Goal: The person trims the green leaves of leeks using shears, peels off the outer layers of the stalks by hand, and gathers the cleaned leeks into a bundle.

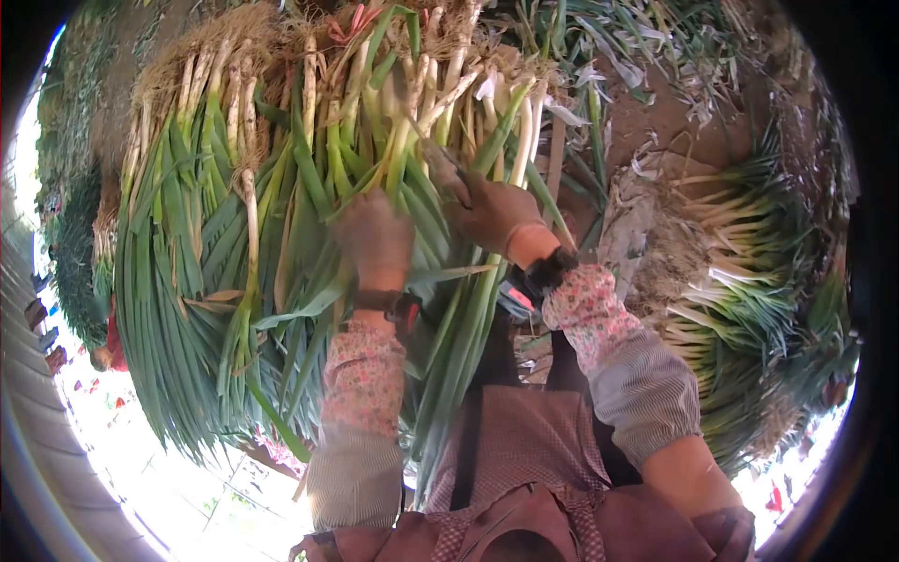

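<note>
Main onion pile [187, 281] is the biggest thing here: long green stalks [335, 155] laid side by side, roots [248, 42] at its far end; what it rests on is hidden from me. Second onion heap [744, 281] sits apart, right of the pile. Surface/room: bare brown ground [637, 117] right of the pile's root end, littered with leaf scraps [646, 70]; washed-out floor [178, 501] off the pile's near left. Left hand [372, 234] over the pile's middle, curled, blurred; can't tell if it's pinching anything. Right hand [498, 213] just beside it, fingers wrapped round a dark tool [444, 170], blade-like, edge unclear. Risk, my read: tool skids off a smooth stalk into the left hand, because they're so close. Overlapping stalks could also snag, dragging neighbours askew.
</note>
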Demonstrator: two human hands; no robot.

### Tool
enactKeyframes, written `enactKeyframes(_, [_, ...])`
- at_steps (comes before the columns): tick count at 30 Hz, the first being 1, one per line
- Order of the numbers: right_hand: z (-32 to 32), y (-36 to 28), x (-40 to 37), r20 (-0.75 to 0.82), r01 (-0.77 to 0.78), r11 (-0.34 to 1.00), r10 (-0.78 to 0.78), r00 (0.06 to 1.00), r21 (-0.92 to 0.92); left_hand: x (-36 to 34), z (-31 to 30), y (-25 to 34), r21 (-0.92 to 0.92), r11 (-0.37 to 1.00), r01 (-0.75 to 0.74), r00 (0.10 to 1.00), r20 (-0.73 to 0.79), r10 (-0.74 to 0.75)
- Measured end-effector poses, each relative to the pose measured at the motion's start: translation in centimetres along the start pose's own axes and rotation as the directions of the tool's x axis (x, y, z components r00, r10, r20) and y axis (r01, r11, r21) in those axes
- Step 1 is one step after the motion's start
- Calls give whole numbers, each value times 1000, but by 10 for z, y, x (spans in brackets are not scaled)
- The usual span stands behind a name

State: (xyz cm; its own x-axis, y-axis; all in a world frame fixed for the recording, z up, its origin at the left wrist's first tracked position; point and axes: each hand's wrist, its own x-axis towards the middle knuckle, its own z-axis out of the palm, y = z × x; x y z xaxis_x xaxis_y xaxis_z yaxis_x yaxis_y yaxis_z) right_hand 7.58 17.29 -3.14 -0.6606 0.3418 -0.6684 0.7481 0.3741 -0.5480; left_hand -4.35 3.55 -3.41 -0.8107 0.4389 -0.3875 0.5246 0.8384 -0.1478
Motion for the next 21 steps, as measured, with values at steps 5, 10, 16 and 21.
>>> enactKeyframes(5, [2, 1, 7, -11, -56, 998, 56, 998, 23, 0, 1, 4, 14, 1000, 21, 1000, 8, -21])
enactKeyframes(10, [-16, -11, -34, 49, -39, 997, 42, 998, -67, 4, 5, 7, 47, 999, -19, 1000, -14, 19])
enactKeyframes(16, [-15, -5, -30, 21, -33, 999, 34, 999, -42, 4, -9, 6, -9, 997, -81, 996, 26, 81])
enactKeyframes(21, [-8, 12, 21, -37, -113, 994, 113, 993, 8, -1, -17, 4, -49, 995, -83, 992, 87, 87])
